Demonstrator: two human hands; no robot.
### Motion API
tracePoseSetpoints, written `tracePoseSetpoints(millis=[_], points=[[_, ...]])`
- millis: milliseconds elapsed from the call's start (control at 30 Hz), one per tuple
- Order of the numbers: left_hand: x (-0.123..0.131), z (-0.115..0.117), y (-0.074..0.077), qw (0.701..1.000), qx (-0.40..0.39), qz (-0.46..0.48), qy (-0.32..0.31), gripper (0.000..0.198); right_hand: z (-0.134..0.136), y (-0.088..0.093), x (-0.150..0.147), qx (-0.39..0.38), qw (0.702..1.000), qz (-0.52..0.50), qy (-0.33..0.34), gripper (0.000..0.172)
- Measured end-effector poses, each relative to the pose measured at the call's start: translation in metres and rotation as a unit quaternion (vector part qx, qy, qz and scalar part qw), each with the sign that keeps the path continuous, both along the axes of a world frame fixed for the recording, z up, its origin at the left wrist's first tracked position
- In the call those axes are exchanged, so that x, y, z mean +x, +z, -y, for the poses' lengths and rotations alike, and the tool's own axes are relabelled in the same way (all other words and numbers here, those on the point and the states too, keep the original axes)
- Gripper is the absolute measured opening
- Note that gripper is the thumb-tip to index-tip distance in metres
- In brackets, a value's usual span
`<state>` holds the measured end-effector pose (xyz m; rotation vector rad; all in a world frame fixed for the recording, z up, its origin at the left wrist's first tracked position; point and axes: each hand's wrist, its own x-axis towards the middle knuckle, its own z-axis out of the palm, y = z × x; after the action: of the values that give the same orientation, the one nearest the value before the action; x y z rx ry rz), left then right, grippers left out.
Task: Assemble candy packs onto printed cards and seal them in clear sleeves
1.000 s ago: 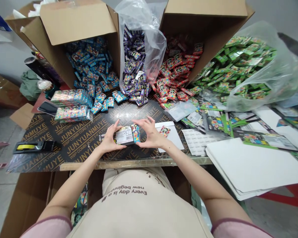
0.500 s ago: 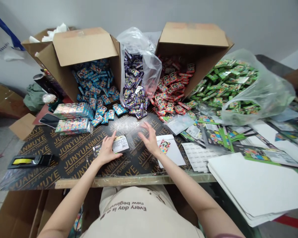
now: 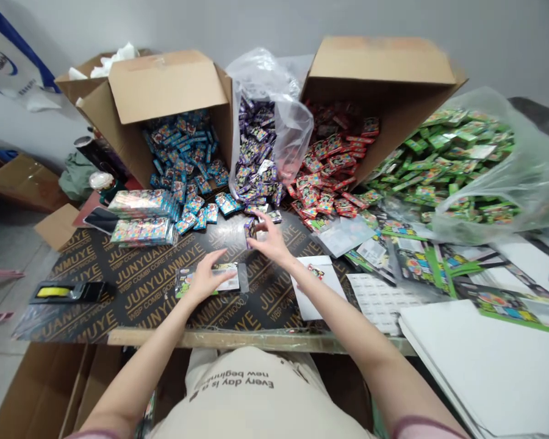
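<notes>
Purple box [image 3: 250, 230] upright-ish, above mid worktop [image 3: 132, 292], far-edge side of the pouch; can't tell if its base touches; R hand [image 3: 274, 242] has it, grip pinching it btwn thumb & fingers; L hand [image 3: 203, 281] over the clear pouch [image 3: 231, 284], grip spread, thumb & fingers apart; pouch lies flat nr middle of near edge, white label showing, clear end toward R; can't tell if L fingers press on it.

R forearm crosses above a white sheet [image 3: 308, 299] nr near edge, small red box [image 3: 318, 273] on it, partly hidden; label sheet [image 3: 379, 300] just R of that; white boards [image 3: 489, 360] stacked farther R along near edge.

Tape dispenser [image 3: 71, 292] nr L edge; wrapped packs [image 3: 144, 231] in two stacks toward far L corner, phone [image 3: 101, 219] just L of them.

Along far edge, L to R: blue boxes [image 3: 180, 146] spilling from a carton [image 3: 169, 91]; bag [image 3: 295, 131] w/ purple boxes; 2nd carton [image 3: 384, 61] w/ red boxes [image 3: 329, 164]; bag w/ green boxes [image 3: 466, 152].
</notes>
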<state>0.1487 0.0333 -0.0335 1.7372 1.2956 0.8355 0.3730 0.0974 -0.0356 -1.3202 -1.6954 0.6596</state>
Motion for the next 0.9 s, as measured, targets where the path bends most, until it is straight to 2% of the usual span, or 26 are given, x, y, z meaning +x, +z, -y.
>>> tracePoseSetpoints(millis=[67,167,233,300,433,500,600,667,733,800,900], points=[[0.017,-0.004,0.007,0.988,-0.078,0.125,0.053,0.048,0.032,0.007,-0.017,0.003,0.998,0.008,0.054,0.069],[0.029,-0.008,0.013,0.936,-0.217,0.259,0.100,0.030,0.062,0.017,-0.023,0.002,0.994,0.018,0.107,0.077],[0.027,-0.007,0.015,0.910,-0.275,0.288,0.114,0.029,0.070,0.021,-0.017,0.009,0.989,0.019,0.145,0.094],[0.022,-0.003,0.017,0.904,-0.297,0.286,0.110,0.027,0.075,0.024,-0.011,0.019,0.981,0.030,0.189,0.105],[0.013,0.004,0.018,0.905,-0.322,0.265,0.080,0.026,0.084,0.027,-0.009,0.022,0.973,0.056,0.224,0.096],[0.008,0.006,0.017,0.930,-0.288,0.222,0.059,0.029,0.087,0.025,-0.011,0.030,0.978,0.059,0.196,0.089],[-0.005,0.009,0.009,0.995,-0.093,0.027,0.005,0.058,0.088,0.014,-0.007,0.053,0.988,0.095,0.111,0.083],[-0.016,0.012,-0.001,0.989,0.024,-0.133,-0.058,0.088,0.087,0.002,-0.001,0.045,0.986,0.147,0.068,0.080],[-0.023,0.016,-0.012,0.962,0.064,-0.239,-0.115,0.105,0.088,-0.010,0.005,0.023,0.978,0.195,0.063,0.079],[-0.026,0.019,-0.020,0.948,0.075,-0.278,-0.134,0.108,0.091,-0.017,0.006,0.007,0.973,0.219,0.079,0.080],[-0.027,0.019,-0.023,0.952,0.099,-0.267,-0.112,0.113,0.097,-0.019,0.004,0.002,0.973,0.202,0.109,0.084]])
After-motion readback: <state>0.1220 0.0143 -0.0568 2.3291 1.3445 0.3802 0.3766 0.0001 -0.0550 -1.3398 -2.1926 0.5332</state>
